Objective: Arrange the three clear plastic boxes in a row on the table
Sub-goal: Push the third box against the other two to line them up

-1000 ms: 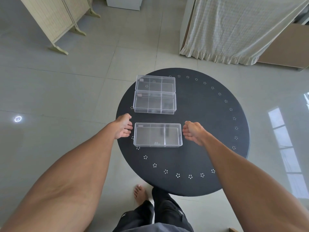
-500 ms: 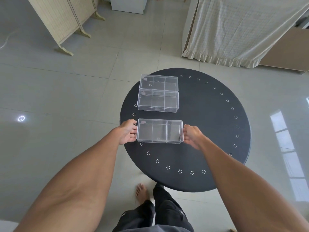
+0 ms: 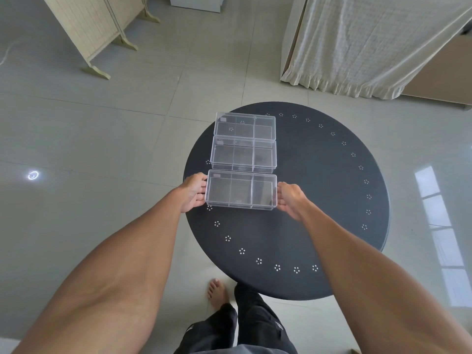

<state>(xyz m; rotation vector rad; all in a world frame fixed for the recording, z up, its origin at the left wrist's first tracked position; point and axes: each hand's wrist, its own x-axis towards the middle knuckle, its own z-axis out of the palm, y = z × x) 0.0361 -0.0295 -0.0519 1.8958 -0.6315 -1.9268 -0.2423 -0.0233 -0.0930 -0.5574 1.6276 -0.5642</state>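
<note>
Three clear plastic divided boxes stand in a line running away from me on the left part of the round black table (image 3: 319, 200). The far box (image 3: 245, 125) and the middle box (image 3: 244, 155) touch each other. The near box (image 3: 241, 190) sits right against the middle one. My left hand (image 3: 192, 191) grips the near box's left end and my right hand (image 3: 290, 198) grips its right end.
The table's left edge lies just beside my left hand. A folding screen (image 3: 94, 26) stands on the tiled floor at the back left, a curtained frame (image 3: 370, 47) at the back right. My bare foot (image 3: 217, 292) and dark trouser legs are under the table's near edge.
Both hands closed on the ends of the near box and slid it away from me, closing the gap until it meets the middle box.
</note>
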